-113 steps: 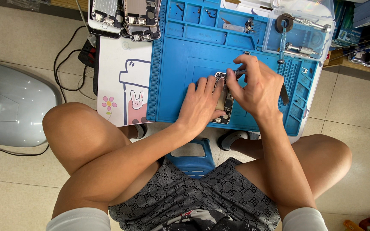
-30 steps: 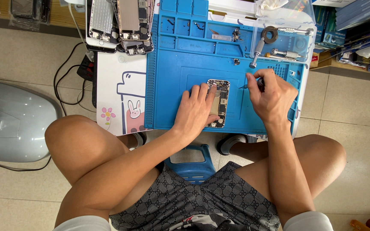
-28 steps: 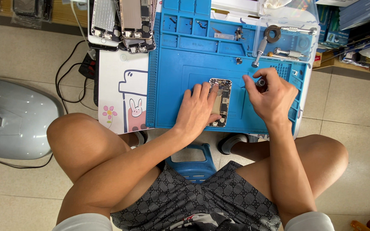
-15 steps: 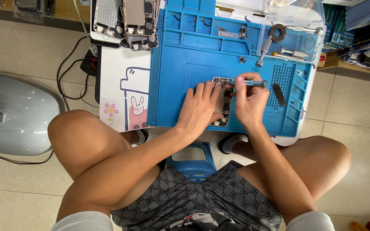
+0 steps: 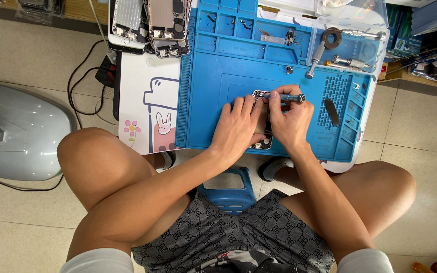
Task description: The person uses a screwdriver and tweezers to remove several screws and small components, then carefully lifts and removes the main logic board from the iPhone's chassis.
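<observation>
We sat with the opened phone (image 5: 262,121) lying near the middle of the blue work mat (image 5: 213,91), its long side running away from us, toward the near edge of the mat. Our left hand (image 5: 236,126) lay flat on the phone's left side, fingers spread over it, pinning it to the mat rather than gripping it. Our right hand (image 5: 292,121) was closed on the small screwdriver (image 5: 287,97), thumb and first fingers pinched round its shaft. The tool lay nearly level, its cap pointing right and its tip hidden behind the fingertips at the far end of the phone.

To do this well, we judged, the driver wanted to stand more upright over the screw before any turn — a slanted bit slips and chews the head. The left hand was rightly placed: steady downward weight kept the phone from skating. Light pressure and slow turns would serve.

About us: two more screwdrivers (image 5: 330,53) and a dark flat pry tool (image 5: 332,112) lay on the mat's right side, small metal parts (image 5: 274,38) in its far compartments, and a stack of stripped phone housings (image 5: 150,25) just off its far left corner. A white board with a rabbit drawing (image 5: 150,111) lay to the mat's left.
</observation>
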